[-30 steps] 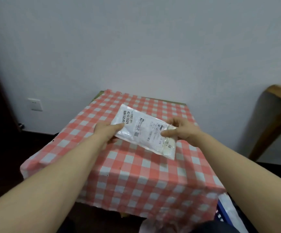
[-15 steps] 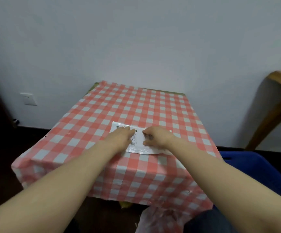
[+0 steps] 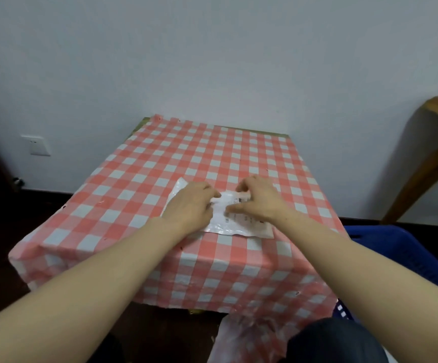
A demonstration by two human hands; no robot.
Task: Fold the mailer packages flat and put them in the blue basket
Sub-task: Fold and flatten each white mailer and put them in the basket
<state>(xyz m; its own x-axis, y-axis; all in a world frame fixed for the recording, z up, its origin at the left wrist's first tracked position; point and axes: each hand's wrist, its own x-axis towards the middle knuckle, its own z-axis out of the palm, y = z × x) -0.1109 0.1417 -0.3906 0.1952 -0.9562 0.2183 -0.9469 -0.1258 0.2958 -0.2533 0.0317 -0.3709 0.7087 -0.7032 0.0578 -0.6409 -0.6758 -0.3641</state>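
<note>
— Mailer (image 3: pixel 235 223): where is it?
— Flat on the checked table (image 3: pixel 144 179), near its front edge.
— The hands?
— Left hand (image 3: pixel 190 205) presses it, fingers straight; right hand (image 3: pixel 258 199) seemingly pinches it. Basket (image 3: pixel 385 247) right of table.

Both forearms reach forward — left hand (image 3: pixel 190 203) palm-down, flat; right hand (image 3: pixel 261 199) arched, fingers (image 3: pixel 241 188) curled downward.
</note>
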